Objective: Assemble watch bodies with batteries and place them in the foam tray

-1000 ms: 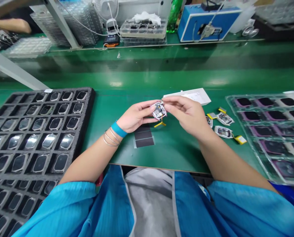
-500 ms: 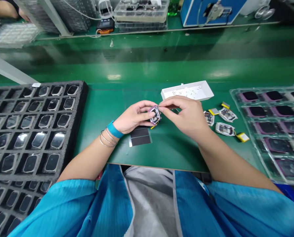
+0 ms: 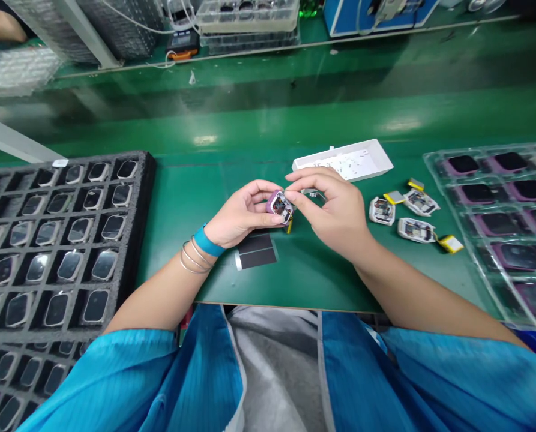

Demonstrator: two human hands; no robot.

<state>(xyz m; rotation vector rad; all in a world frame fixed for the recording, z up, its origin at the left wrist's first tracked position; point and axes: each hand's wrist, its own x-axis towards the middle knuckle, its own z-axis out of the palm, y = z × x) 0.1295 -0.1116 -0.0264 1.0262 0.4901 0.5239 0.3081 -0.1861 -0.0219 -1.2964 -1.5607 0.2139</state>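
My left hand (image 3: 245, 210) is closed around a purple smartwatch case (image 3: 274, 200), tilted with its open side up and to the right. Circuit parts show inside it, and a small yellow battery (image 3: 289, 225) hangs from its lower edge. At the case's upper right edge, the thumb and index fingertip of my right hand (image 3: 328, 201) are pinched together; whatever they hold is too small to name. A thin shiny piece (image 3: 313, 193) shows under the right fingers, its kind unclear. Below the left hand, a dark rectangular sheet (image 3: 257, 251) lies flat on the green table.
Behind my right hand stands a white box (image 3: 371, 159) with tiny parts. Several opened white watch bodies (image 3: 416, 230) with yellow batteries lie to the right, beside a clear tray (image 3: 479, 288) of purple watches. A black foam tray (image 3: 148, 180) of watches fills the left side.
The purple case has turned in my left hand, so more of its inside faces me. My right fingertips have shifted slightly down and left along its edge.
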